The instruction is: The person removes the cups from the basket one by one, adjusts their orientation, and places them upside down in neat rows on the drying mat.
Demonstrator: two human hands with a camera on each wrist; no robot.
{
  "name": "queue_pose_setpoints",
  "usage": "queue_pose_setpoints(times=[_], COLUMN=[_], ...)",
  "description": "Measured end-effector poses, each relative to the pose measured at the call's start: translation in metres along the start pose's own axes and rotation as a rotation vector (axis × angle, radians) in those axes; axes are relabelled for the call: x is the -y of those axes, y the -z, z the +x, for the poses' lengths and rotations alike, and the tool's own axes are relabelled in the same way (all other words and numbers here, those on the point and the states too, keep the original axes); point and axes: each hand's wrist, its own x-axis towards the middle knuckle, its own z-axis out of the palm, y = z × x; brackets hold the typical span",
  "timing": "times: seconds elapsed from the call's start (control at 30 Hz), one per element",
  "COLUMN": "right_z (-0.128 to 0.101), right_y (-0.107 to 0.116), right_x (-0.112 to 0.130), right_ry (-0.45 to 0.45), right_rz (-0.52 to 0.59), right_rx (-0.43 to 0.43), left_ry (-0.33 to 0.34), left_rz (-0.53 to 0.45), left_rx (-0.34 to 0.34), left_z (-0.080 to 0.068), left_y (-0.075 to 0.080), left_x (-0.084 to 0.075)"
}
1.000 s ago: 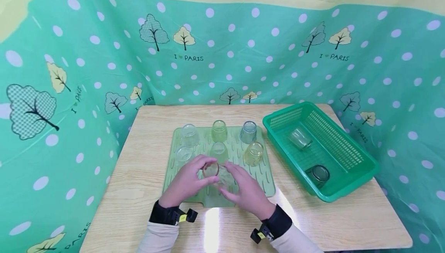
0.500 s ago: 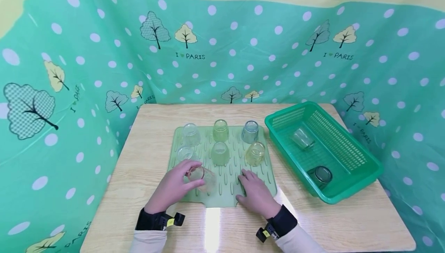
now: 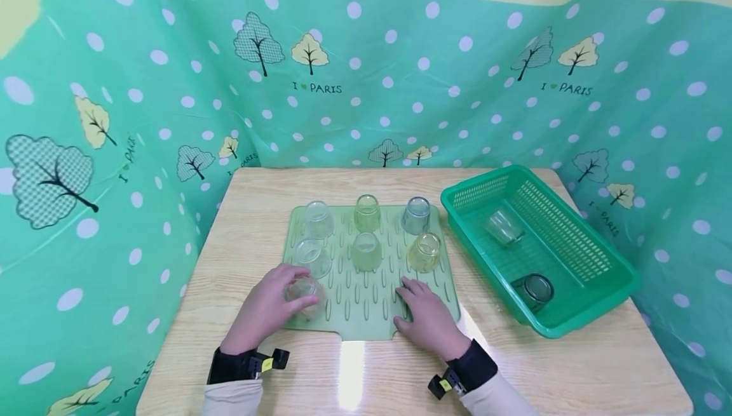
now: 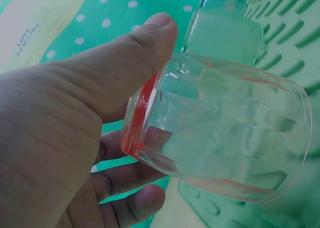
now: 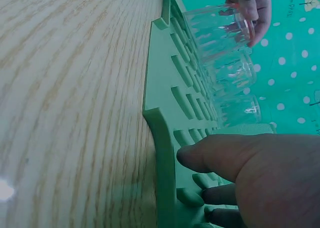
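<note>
My left hand (image 3: 269, 305) grips a clear glass (image 3: 305, 294) with a reddish rim (image 4: 137, 118) at the front left corner of the green ribbed drying mat (image 3: 366, 301). In the left wrist view the thumb (image 4: 125, 63) lies over the glass (image 4: 220, 133) and the fingers curl under it. My right hand (image 3: 426, 314) rests flat on the mat's front right part, holding nothing; the right wrist view shows its fingers (image 5: 220, 155) on the mat (image 5: 170, 88). Several glasses stand upside down on the mat in two rows, among them a clear one (image 3: 311, 256) just behind the held glass.
A green plastic basket (image 3: 595, 276) stands at the right of the wooden table (image 3: 240, 225), with a clear glass (image 3: 502, 227) and a dark glass (image 3: 534, 289) lying in it. A green dotted cloth (image 3: 114, 149) walls the table on three sides.
The two hands, together on the glass a second ago, have parted. The left hand carried the glass left to the mat's front left corner; the right hand settled flat on the mat.
</note>
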Motion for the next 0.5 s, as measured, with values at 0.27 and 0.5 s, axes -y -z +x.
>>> queue_pose_setpoints(times=[0.27, 0.5], right_z=[0.0015, 0.0010], right_y=[-0.0023, -0.0042], right_x=[-0.0023, -0.0019], right_ry=[0.007, -0.001], right_rz=[-0.012, -0.007], right_rx=[-0.027, -0.031], left_ry=[0.032, 0.050], left_rz=[-0.014, -0.028], left_rx=[0.027, 0.046], left_z=[0.0057, 0.0073], left_y=[-0.0008, -0.0021], left_x=[0.0047, 0.0064])
